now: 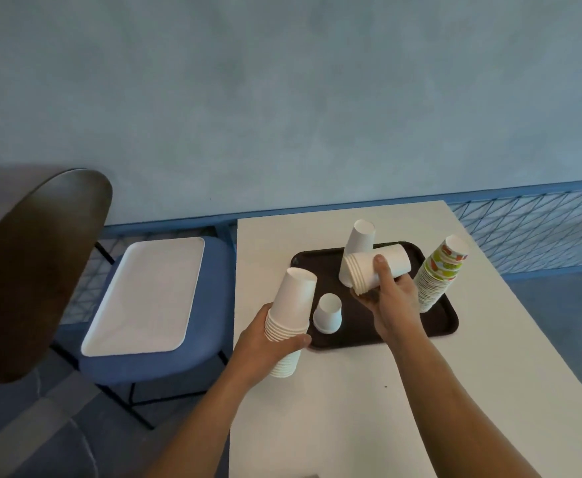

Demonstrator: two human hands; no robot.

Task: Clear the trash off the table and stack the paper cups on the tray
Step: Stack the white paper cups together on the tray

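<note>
The left hand [269, 343] is wrapped around an inverted stack of white cups [291, 315], held upright at the table's [369, 408] left edge, beside the dark tray [445, 322]. The right hand [391, 298] clasps a second white stack [376, 267], tilted sideways above the tray. On the tray stand a small inverted cup [328, 312], another white stack [358, 243] (partly hidden) and a tall patterned stack [438, 274].
</note>
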